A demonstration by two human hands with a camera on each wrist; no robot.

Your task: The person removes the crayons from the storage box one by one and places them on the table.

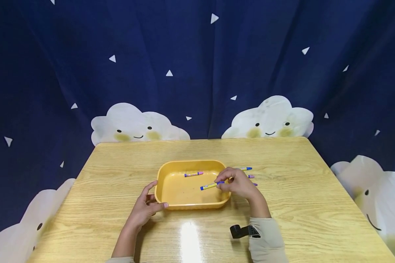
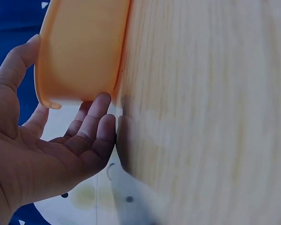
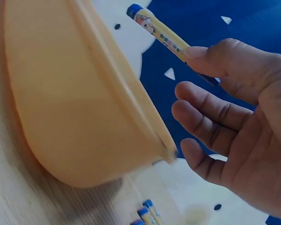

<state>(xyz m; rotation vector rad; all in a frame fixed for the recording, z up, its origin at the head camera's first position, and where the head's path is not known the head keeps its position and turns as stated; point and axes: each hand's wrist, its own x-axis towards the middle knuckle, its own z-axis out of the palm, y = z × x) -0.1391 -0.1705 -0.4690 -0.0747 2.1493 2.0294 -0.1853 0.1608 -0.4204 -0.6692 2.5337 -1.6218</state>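
A yellow-orange plastic tray [image 1: 187, 199] sits on the table, with one pink-tipped crayon [image 1: 194, 174] lying inside it. My left hand [image 1: 144, 210] holds the tray's left end, thumb at the near rim and other fingers against the outside. In the left wrist view, that hand [image 2: 61, 145] is beside the tray's wall [image 2: 82, 51]. Over the right part of the tray, my right hand [image 1: 238, 184] pinches a blue crayon [image 1: 210, 186] in a yellow wrapper between thumb and forefinger. The right wrist view shows the crayon [image 3: 161, 38] above the rim, the other fingers loosely bent.
Just right of the tray lie several more crayons, among them a blue one [image 1: 247, 168] and a purple one [image 1: 251, 176], partly hidden behind my right hand. The wooden table [image 1: 303, 204] ends at a dark blue curtain [image 1: 191, 47] with white clouds. A black strap device [image 1: 245, 231] sits on my right wrist.
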